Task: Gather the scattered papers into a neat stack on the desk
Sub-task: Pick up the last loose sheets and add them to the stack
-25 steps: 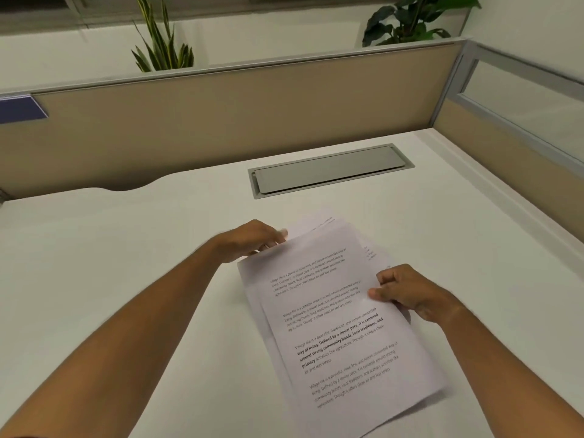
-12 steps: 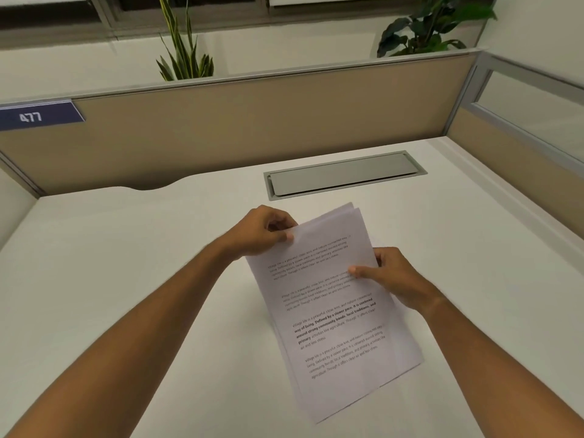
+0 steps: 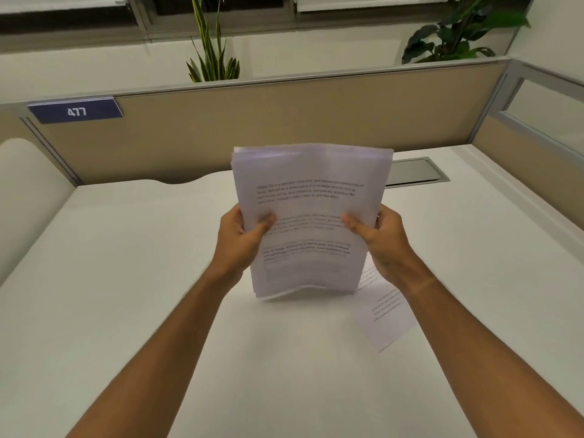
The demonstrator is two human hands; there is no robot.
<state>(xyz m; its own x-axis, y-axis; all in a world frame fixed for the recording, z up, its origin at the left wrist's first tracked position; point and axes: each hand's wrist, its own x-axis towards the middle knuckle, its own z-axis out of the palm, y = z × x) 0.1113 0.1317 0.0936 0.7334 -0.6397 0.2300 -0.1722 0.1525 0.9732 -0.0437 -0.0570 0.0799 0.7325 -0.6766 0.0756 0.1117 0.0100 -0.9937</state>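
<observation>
A sheaf of printed white papers stands upright over the white desk, its lower edge bent close to the surface. My left hand grips its left edge, thumb on the front page. My right hand grips the right edge the same way. One loose printed sheet lies flat on the desk below my right wrist, partly hidden by the sheaf and my arm.
A grey cable hatch is set into the desk behind the papers. Beige partition walls close the back and right sides; a blue plate reads 477. Plants stand beyond the partition.
The papers lay tilted on the desk under both hands; now both hands have lifted them upright, gripping the sides. One sheet stayed on the desk. The view has tilted up.
</observation>
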